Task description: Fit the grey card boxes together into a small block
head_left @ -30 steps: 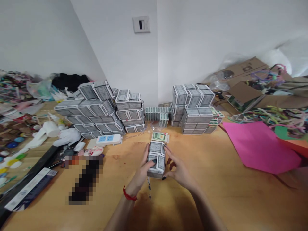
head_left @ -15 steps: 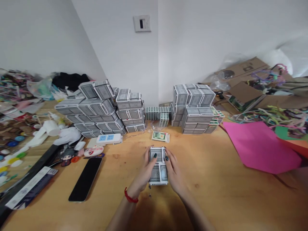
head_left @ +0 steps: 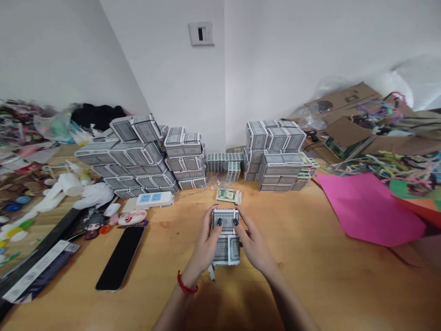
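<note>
Both of my hands clasp a grey-patterned bundle of card packs [head_left: 225,239] resting on the wooden table [head_left: 310,276]. My left hand [head_left: 204,248] wraps its left side with the thumb on top; a red bracelet is on that wrist. Along the bundle's right side lies my right hand [head_left: 253,246], thumb also on top. A single green card pack [head_left: 228,195] lies flat just beyond the bundle.
Stacks of similar bundles stand at the back left [head_left: 144,154] and back right [head_left: 275,154]. A black phone [head_left: 120,263], a white power strip [head_left: 155,199], a pink paper sheet [head_left: 370,209], cardboard boxes [head_left: 351,119] and toy clutter [head_left: 51,193] surround the area.
The bundle was drawn back from against the green pack toward me. Both hands now close round its sides with thumbs on top.
</note>
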`<state>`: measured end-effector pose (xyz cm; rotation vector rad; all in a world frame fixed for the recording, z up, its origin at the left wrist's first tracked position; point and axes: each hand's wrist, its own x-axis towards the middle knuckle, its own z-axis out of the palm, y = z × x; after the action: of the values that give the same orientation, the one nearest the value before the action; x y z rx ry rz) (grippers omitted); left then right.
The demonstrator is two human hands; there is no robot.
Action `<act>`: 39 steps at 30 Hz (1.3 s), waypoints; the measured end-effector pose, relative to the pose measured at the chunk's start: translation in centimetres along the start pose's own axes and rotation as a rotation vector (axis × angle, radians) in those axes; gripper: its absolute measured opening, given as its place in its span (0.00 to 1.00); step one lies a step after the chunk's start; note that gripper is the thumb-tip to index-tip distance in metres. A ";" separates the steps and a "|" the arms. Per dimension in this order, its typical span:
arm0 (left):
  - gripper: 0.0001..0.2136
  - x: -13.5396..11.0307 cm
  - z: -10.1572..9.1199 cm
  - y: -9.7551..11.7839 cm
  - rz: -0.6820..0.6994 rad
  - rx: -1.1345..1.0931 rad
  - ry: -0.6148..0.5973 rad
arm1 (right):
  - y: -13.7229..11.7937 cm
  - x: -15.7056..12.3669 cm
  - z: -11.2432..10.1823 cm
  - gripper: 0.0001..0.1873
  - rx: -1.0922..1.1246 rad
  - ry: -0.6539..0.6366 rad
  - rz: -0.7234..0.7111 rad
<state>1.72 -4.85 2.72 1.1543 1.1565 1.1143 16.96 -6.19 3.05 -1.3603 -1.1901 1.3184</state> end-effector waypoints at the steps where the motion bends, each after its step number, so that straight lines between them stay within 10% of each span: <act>1: 0.24 0.0 -0.1 0.1 -0.005 -0.018 0.006 | -0.3 -0.1 0.0 0.31 0.014 0.011 -0.009; 39: 0.27 0.5 -1.8 0.8 -0.089 -0.335 0.000 | -2.2 -1.3 -1.3 0.38 0.145 -0.164 -0.027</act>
<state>-0.06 -4.14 3.38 0.8360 0.9666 1.1855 18.13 -7.05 5.49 -1.1469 -1.1926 1.4898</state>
